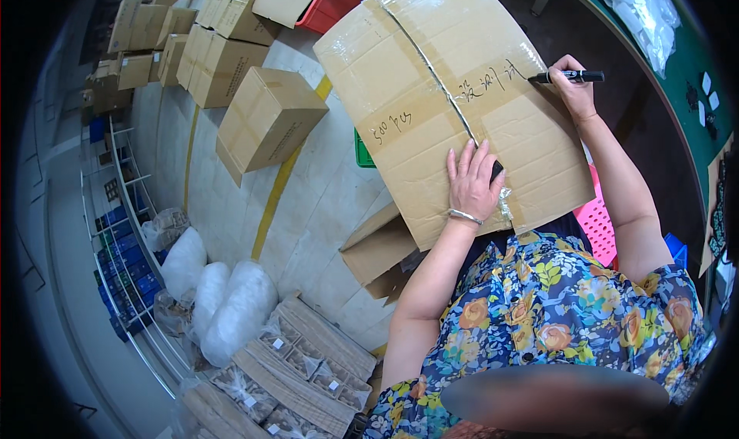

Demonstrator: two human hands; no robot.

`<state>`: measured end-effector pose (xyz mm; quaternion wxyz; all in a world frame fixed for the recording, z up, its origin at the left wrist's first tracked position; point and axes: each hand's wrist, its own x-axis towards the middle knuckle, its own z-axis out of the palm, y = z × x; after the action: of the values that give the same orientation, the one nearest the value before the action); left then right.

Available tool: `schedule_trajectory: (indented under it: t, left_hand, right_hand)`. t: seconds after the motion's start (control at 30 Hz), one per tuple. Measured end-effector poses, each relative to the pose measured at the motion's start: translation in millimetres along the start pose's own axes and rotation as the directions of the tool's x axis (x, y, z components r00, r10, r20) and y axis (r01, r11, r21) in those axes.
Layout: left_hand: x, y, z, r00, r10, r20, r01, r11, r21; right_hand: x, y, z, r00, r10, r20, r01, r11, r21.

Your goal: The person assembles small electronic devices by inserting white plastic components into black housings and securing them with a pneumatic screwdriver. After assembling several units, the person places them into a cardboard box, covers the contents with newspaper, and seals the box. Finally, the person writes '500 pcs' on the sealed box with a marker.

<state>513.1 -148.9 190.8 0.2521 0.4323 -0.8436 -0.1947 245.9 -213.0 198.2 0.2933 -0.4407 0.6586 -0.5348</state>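
Note:
A large cardboard box [408, 162] lies in front of me, its top flaps meeting along a taped seam. Black handwriting runs across the top on both sides of that seam. In my right hand [576, 89] is a black marker [591, 76], its tip touching the cardboard at the end of the writing on the right. My left hand [472, 183] rests on the box near the seam, fingers stretched over the surface. A small black marker cap [496, 170] sits between its thumb and forefinger.
Behind the box stands a red bin [331, 6]. Closed cartons [269, 120] are on the floor at the left. An open carton [377, 247] is beside me. Bagged parts in divided trays [308, 362] lie at lower left. A green table [654, 93] curves along the right.

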Motion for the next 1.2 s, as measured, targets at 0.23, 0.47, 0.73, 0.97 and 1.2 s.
schedule_trajectory:
  t: [0.23,0.47,0.73,0.97,1.2]
  left_hand:
    - [0.2,-1.2,-0.3,1.000,0.003,-0.005,-0.003,1.000,-0.001]
    - [-0.5,-4.2,1.5,1.000,0.006,0.000,-0.005,1.000,0.013]
    - [-3.7,-8.5,-2.8,0.998,-0.034,-0.054,0.026,0.989,-0.149]
    - [-7.6,-12.1,-18.2,0.954,-0.249,-0.168,0.121,0.829,-0.546]
    - [-11.4,-5.3,-21.7,0.964,-0.217,-0.154,0.101,0.835,-0.541]
  right_hand:
    - [12.2,-12.4,16.3,1.000,-0.016,-0.020,0.018,0.995,0.099]
    - [19.6,-5.8,10.2,0.998,0.027,-0.061,-0.021,0.995,0.100]
    - [-58.3,-61.2,12.7,0.931,0.209,0.300,-0.281,0.934,0.222]
    - [-94.2,-85.4,41.8,0.860,0.223,0.459,-0.355,0.907,0.225]
    - [-98.7,-87.3,43.6,0.855,0.136,0.501,-0.264,0.945,0.195]
